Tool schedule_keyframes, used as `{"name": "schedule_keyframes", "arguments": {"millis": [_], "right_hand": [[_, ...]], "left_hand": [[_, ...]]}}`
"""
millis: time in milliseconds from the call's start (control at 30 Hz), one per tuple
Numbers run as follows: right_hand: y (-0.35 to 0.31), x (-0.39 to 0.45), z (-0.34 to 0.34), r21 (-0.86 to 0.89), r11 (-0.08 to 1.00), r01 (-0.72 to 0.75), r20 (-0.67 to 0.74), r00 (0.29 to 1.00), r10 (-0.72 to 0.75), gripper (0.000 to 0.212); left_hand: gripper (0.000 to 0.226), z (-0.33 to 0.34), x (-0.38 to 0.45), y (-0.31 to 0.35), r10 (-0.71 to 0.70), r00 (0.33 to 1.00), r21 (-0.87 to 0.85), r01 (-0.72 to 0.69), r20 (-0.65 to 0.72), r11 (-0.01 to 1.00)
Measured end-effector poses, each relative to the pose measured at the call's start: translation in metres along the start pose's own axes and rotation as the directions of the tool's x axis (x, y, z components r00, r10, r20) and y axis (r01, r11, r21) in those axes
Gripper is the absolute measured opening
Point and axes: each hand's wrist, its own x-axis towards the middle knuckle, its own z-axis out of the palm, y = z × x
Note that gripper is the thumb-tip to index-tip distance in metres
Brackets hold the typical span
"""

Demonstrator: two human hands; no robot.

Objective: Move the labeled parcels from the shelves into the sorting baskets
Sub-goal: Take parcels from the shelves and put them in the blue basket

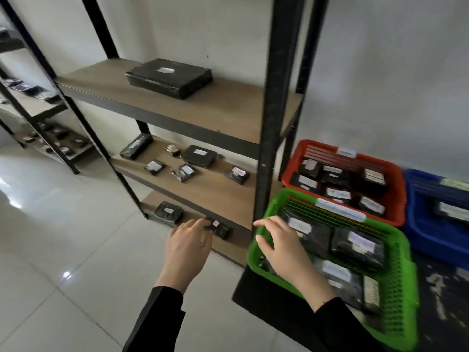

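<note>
Near, 6 o'clock: two black sleeves (162, 318) entering from bottom edge.

Left hand (186, 246) at centre, fingers curled forward onto a small black parcel (219, 228) at front edge of lowest shelf (228, 246); grip looks to be pinching its near end, contact partly hidden by fingers. White label on parcel top.

Right hand (278, 246) at 4 o'clock from centre, fingers spread and relaxed, holding nothing, hovering over near-left rim of green basket (396, 295). Green basket on dark surface (266, 311), holding several black labeled parcels; its left corner just beside shelf upright (274, 123).

Open tiled floor (63, 250) at 8 o'clock, wide room left of hands.

Second parcel (168, 212) on lowest shelf, at 10 o'clock of the left hand, near its front edge.

Farther, 3 o'clock: red basket (299, 171) behind green, touching or nearly so, full of labeled parcels. Blue basket (418, 224) at right frame edge, one parcel seen.

Middle shelf (215, 191), centre: six scattered parcels, bare board along front edge.

Top shelf (228, 110), 12 o'clock: one large flat parcel (168, 78), open board to its right.

Far 9 o'clock: second rack (50, 107) with more parcels, blurred.
</note>
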Motion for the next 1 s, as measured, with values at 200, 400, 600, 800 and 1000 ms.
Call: {"name": "schedule_keyframes", "arguments": {"millis": [200,400,600,800,1000], "right_hand": [[-0.056,0.059,0.073,0.040,0.998,-0.045,0.044,0.998,0.043,0.021],[-0.074,0.106,0.111,0.058,0.992,-0.111,0.091,0.990,0.106,0.021],[-0.055,0.152,0.140,0.074,0.974,-0.215,0.083,0.974,0.209,0.021],[-0.027,0.203,0.171,0.134,0.927,-0.349,0.064,0.937,0.344,0.021],[0.001,0.238,0.198,0.191,0.817,-0.544,0.090,0.839,0.537,0.022]], "left_hand": [[0.018,-0.020,0.043,-0.097,-0.005,0.998,0.045,0.002,0.055,0.999],[0.021,-0.022,0.083,-0.152,-0.026,0.997,0.035,0.024,0.068,0.999],[0.024,-0.001,0.125,-0.184,-0.044,0.994,0.004,0.044,0.095,0.999],[0.019,0.026,0.193,-0.214,0.004,0.991,0.046,-0.011,0.137,0.999],[0.023,0.058,0.248,-0.246,0.019,0.983,0.031,-0.025,0.180,0.999]]}}
